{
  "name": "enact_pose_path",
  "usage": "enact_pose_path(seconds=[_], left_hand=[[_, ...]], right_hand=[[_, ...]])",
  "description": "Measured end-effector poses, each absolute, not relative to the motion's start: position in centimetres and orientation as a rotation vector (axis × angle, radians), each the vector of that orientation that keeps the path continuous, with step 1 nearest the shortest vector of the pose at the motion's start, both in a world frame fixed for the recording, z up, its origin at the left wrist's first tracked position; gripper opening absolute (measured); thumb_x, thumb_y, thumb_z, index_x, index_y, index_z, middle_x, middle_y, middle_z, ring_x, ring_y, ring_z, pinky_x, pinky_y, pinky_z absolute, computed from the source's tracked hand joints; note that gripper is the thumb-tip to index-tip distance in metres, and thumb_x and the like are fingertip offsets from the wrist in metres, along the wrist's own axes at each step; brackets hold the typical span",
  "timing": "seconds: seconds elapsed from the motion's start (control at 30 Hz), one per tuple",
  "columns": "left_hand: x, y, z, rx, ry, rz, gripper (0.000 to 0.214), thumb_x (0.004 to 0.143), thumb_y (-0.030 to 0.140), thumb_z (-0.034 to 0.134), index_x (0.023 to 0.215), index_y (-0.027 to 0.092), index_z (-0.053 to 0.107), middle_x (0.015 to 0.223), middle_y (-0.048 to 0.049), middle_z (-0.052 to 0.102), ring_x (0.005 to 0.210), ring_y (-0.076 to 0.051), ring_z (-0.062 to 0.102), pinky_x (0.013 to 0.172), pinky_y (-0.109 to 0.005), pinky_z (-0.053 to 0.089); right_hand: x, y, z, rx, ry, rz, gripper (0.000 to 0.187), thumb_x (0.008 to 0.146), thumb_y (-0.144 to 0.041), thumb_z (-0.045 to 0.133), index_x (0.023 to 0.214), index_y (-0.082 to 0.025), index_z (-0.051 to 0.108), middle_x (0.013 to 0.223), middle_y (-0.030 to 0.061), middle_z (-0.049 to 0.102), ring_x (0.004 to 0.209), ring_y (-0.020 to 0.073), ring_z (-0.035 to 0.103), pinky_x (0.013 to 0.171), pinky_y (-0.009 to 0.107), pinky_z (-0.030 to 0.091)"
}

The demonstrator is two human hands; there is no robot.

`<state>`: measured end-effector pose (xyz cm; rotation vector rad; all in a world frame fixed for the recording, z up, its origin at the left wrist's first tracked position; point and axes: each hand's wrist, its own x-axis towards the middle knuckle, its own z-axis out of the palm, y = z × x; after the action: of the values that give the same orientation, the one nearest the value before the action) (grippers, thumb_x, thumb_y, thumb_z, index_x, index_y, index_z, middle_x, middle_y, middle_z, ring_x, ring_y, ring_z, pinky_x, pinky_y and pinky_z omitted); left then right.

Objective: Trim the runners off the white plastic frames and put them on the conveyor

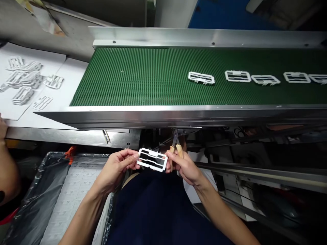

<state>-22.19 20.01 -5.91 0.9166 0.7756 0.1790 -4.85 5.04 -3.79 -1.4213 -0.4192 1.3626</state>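
Observation:
Between my two hands, in front of my lap, is a white plastic frame (153, 154) with long slots. My left hand (119, 166) pinches its left end between thumb and fingers. My right hand (185, 166) is wrapped round a pair of nippers (179, 149) with yellowish handles, jaws pointing up and away from me. The fingertips of that hand are at the right end of the frame; whether they also grip it, I cannot tell. Beyond my hands, several similar white frames (201, 78) lie on a green conveyor belt (143, 76), spread over its right half.
The conveyor's metal edge (153, 115) runs across just beyond my hands. Left, white frames (25, 76) are piled on a white-covered table (60, 117). A lined box (22, 204) of packed pieces stands lower left, with orange-handled cutters (69, 154) on its rim. Another person's arm (9, 166) shows far left.

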Motion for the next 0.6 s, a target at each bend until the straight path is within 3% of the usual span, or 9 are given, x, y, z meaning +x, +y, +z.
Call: enact_pose_path(seconds=[0.1,0.33,0.6], left_hand=[[-22.06,19.97,-6.1,0.896,0.802,0.188,0.014,0.077,0.025,0.07,0.082,0.013,0.067,0.075,-0.0018,0.065,0.061,-0.008,0.058,0.06,-0.015,0.048],[-21.75,20.11,-5.84,0.924,0.791,0.177,0.018,0.077,0.028,0.07,0.082,0.011,0.067,0.066,-0.0048,0.067,0.06,-0.01,0.059,0.056,-0.014,0.045],[-21.98,20.04,-5.66,0.937,0.78,0.199,0.016,0.079,0.028,0.067,0.08,0.013,0.063,0.071,-0.0037,0.067,0.064,-0.011,0.06,0.058,-0.017,0.047]], right_hand=[[-4.63,4.98,-3.81,-1.425,-0.365,1.347,0.034,0.086,-0.048,0.05,0.081,-0.014,0.056,0.061,-0.0003,0.055,0.054,0.0108,0.054,0.057,0.027,0.045],[-4.54,5.32,-3.82,-1.516,-0.551,1.263,0.024,0.08,-0.036,0.061,0.074,-0.014,0.054,0.059,-0.0011,0.053,0.056,0.0111,0.053,0.058,0.026,0.045],[-4.72,5.53,-4.45,-1.58,-0.63,1.205,0.021,0.083,-0.035,0.057,0.077,-0.015,0.056,0.06,-0.0007,0.054,0.057,0.0113,0.052,0.058,0.027,0.046]])
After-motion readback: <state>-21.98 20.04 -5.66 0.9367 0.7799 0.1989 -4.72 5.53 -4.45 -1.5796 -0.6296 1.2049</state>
